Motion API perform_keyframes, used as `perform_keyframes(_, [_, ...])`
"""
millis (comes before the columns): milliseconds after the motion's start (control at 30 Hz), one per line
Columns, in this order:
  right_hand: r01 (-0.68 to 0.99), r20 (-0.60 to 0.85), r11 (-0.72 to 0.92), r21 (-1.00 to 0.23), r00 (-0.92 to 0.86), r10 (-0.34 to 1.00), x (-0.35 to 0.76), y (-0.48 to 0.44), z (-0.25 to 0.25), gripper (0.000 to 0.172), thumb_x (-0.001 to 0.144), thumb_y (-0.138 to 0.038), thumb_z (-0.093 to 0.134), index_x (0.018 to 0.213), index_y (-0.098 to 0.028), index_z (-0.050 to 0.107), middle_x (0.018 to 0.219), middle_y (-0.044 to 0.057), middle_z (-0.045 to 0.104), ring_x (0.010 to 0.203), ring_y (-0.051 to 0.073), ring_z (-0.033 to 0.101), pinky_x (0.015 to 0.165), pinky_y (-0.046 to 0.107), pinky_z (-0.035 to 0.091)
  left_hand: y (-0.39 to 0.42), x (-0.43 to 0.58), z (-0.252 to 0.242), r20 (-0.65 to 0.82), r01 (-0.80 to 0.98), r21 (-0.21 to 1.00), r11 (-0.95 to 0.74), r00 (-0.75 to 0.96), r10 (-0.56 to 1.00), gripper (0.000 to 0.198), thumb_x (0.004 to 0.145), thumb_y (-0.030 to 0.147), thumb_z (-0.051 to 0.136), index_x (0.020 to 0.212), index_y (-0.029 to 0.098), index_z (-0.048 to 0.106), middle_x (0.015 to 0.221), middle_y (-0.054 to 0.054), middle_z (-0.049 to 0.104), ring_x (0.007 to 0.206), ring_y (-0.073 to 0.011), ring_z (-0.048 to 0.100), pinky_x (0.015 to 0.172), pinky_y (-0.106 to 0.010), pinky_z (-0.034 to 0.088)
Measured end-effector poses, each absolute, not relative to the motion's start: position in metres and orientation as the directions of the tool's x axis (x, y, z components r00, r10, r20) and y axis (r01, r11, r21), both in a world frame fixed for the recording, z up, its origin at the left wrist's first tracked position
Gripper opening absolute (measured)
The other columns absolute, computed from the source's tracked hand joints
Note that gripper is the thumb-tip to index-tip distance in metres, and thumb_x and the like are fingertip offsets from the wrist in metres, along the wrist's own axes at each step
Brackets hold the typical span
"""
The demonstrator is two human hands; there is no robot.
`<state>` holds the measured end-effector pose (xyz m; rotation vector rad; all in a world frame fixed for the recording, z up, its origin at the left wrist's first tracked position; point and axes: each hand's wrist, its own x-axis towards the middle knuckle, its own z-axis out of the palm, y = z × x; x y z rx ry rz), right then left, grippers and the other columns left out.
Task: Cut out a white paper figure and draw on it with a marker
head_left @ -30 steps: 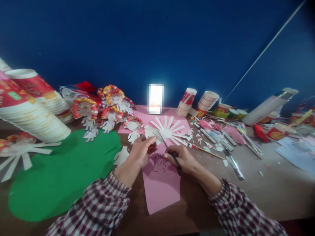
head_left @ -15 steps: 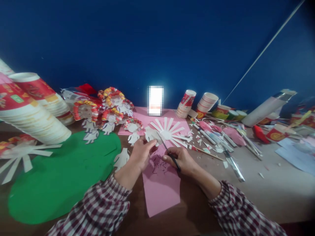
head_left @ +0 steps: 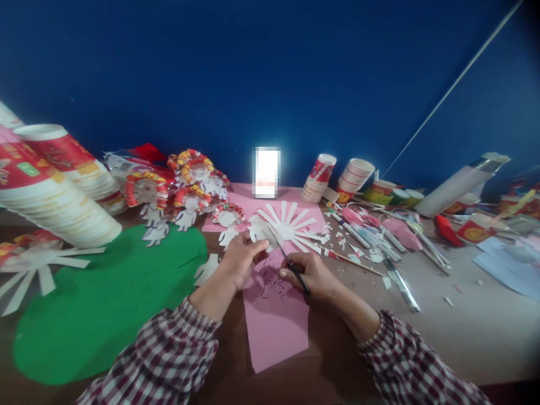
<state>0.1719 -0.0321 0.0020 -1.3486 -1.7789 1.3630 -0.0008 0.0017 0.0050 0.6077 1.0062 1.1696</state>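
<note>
My left hand (head_left: 239,262) pinches a small white paper cut-out (head_left: 258,230) above a pink paper sheet (head_left: 276,318). Beside it my right hand (head_left: 312,274) grips a pair of scissors (head_left: 286,257) with black handles. The blades point up and left toward the cut-out. Dark clippings lie on the pink sheet between my hands. Just beyond the blades lies a white cup cut into a fan of strips (head_left: 291,226).
A green paper disc (head_left: 97,304) covers the table's left side. Stacked paper cups (head_left: 54,185) lie on their side at far left, more cups (head_left: 356,174) at the back. Finished paper figures (head_left: 185,188) sit behind my hands. Scraps and sticks (head_left: 379,242) litter the right.
My hands and the scissors stay almost in place; the scissor blades and the cut-out shift slightly between frames.
</note>
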Motion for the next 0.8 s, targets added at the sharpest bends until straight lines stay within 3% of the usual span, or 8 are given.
perform_keyframes(800, [0.445, -0.132, 0.055, -0.894, -0.378, 0.916, 0.1721, -0.0317, 0.0008, 0.03, 0.076, -0.042, 0.069, 0.072, -0.013, 0.062, 0.055, -0.005, 0.04, 0.052, 0.008, 0.033, 0.047, 0.02, 0.024, 0.0059, -0.0081, 0.0057, -0.346, -0.381, 0.855, 0.351, 0.084, 0.934, 0.033, 0.051, 0.018, 0.079, 0.08, 0.011, 0.065, 0.075, -0.004, 0.065, 0.069, -0.0116, 0.058, 0.06, -0.022, 0.048])
